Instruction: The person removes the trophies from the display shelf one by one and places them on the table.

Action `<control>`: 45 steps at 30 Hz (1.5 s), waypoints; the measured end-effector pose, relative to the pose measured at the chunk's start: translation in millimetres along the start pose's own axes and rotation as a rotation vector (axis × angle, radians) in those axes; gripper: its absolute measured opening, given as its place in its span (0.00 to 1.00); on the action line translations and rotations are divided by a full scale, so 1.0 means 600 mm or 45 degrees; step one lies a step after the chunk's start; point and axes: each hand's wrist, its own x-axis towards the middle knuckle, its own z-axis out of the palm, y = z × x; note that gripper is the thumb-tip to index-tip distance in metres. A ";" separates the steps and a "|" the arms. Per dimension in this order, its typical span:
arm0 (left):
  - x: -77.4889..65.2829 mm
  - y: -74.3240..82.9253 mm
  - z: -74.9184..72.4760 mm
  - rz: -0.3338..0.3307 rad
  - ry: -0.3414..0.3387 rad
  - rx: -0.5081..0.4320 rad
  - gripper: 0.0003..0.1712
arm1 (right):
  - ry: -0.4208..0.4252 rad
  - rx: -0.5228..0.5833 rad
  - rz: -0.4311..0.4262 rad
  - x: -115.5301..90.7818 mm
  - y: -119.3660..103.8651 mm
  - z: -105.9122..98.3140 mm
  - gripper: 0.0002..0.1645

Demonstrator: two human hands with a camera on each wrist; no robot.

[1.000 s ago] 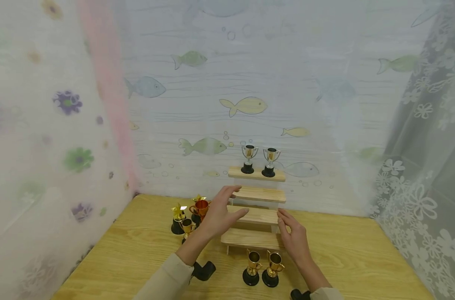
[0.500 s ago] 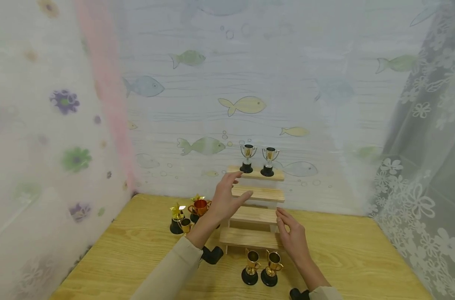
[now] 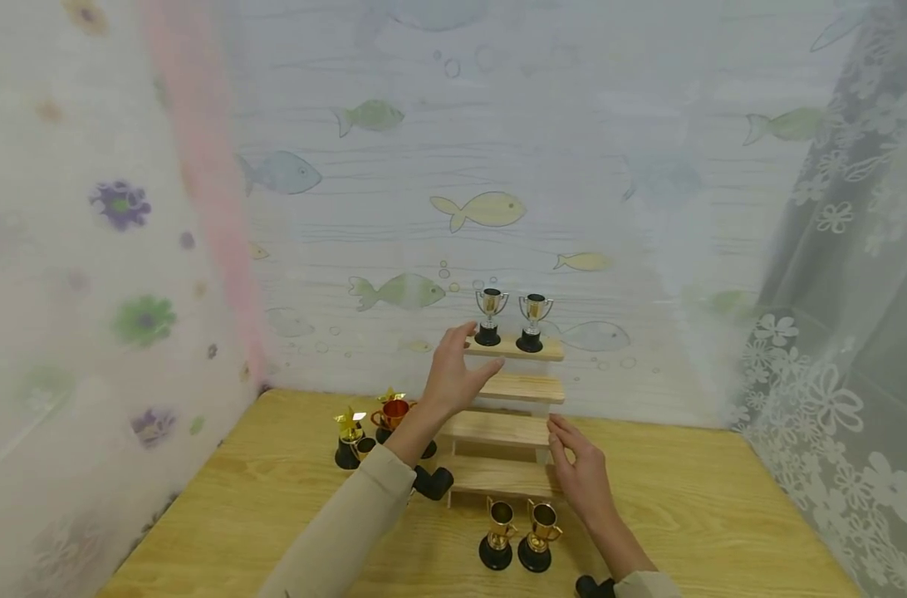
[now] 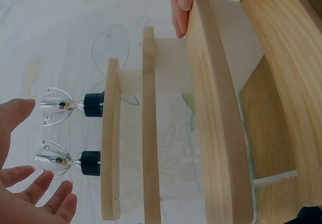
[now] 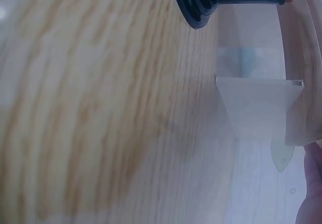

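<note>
Two small silver trophy cups with black bases, a left one [image 3: 489, 316] and a right one [image 3: 532, 322], stand upright on the top board of a stepped wooden display stand [image 3: 502, 428]. My left hand [image 3: 453, 374] is raised beside the left cup, its thumb and fingers spread and nothing held. In the left wrist view the left fingers [image 4: 37, 194] overlap the nearer cup's bowl. My right hand [image 3: 584, 473] touches the right end of a middle board with its fingertips. Two gold trophy cups [image 3: 498, 531] [image 3: 541, 531] stand on the table in front of the stand.
Left of the stand are a gold star trophy [image 3: 349, 436], a red-bronze cup [image 3: 394, 414] and other trophies, partly hidden by my left arm. A black wrist device [image 3: 433, 482] hangs under that arm. A fish-patterned curtain [image 3: 610, 199] rises behind the wood-grain table [image 3: 685, 507].
My left hand has moved up and away from me, from the middle boards to the top board beside the silver cups. The right hand has stayed at the board's end.
</note>
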 end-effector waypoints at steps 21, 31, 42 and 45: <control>0.060 -0.025 0.031 -0.194 -0.039 0.122 0.44 | 0.043 -0.034 -0.040 0.000 -0.002 0.002 0.19; 0.078 -0.035 0.042 -0.236 -0.027 0.197 0.43 | 0.072 -0.047 -0.074 -0.002 -0.003 0.003 0.18; 0.086 -0.037 0.050 -0.243 0.021 0.316 0.38 | 0.059 -0.031 -0.069 -0.002 0.001 0.002 0.18; 0.087 -0.041 0.052 -0.235 0.049 0.343 0.36 | 0.040 -0.025 -0.048 -0.002 0.000 0.001 0.19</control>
